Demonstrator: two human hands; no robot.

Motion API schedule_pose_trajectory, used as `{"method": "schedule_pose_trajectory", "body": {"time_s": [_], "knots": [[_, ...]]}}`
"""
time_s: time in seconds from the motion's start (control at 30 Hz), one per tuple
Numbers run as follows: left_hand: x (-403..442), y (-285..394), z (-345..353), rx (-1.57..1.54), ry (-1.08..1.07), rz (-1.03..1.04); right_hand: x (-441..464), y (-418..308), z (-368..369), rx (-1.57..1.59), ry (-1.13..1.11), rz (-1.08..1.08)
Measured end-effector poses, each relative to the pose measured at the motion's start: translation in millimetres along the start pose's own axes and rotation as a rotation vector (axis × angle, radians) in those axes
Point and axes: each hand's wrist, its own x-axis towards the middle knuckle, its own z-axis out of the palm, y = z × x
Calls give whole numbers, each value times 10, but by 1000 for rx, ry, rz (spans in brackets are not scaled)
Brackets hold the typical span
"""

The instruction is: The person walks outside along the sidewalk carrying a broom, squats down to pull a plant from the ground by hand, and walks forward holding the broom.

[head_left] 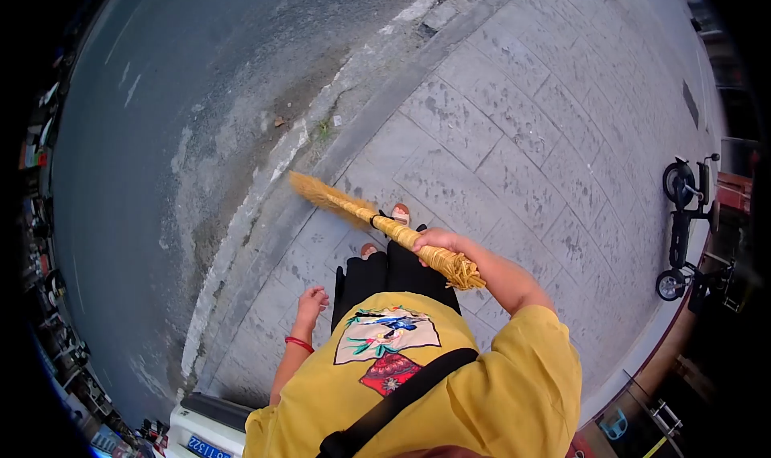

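Gripping a straw-bound yellow broom (pixel 405 237), the right hand's fingers (pixel 438 239) close round its handle; the left hand's (pixel 313 303) curl loosely, holding nothing. The broom's bristles reach over the grey stone kerb (pixel 381 104), contact unclear. Loose white (pixel 337 120) and brown scraps (pixel 279 121) remain on the kerb's road side, ungathered. Grey paving slabs (pixel 514 136) lie inside the kerb, a black two-wheeled scooter (pixel 681 233) well beyond; dark asphalt (pixel 144 153) stretches outside it.

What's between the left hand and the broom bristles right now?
In the head view, only dark-stained grey paving shows between the left hand and the broom bristles.
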Motion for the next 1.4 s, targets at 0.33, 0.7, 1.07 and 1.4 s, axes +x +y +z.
{"method": "schedule_pose_trajectory", "body": {"time_s": [0.33,0.7,1.07,1.4], "knots": [[343,578,15,295,-79,-9,-555,323,-321,-90,662,-532],[1142,1577,-305,585,-251,29,-1030,2287,1293,1132,869,-445],[1888,2257,-1735,731,-287,155,716,1346,1125,1926,894,-721],[1850,1789,-2845,685,-139,-58,2004,-1415,1312,1503,605,-691]]}}
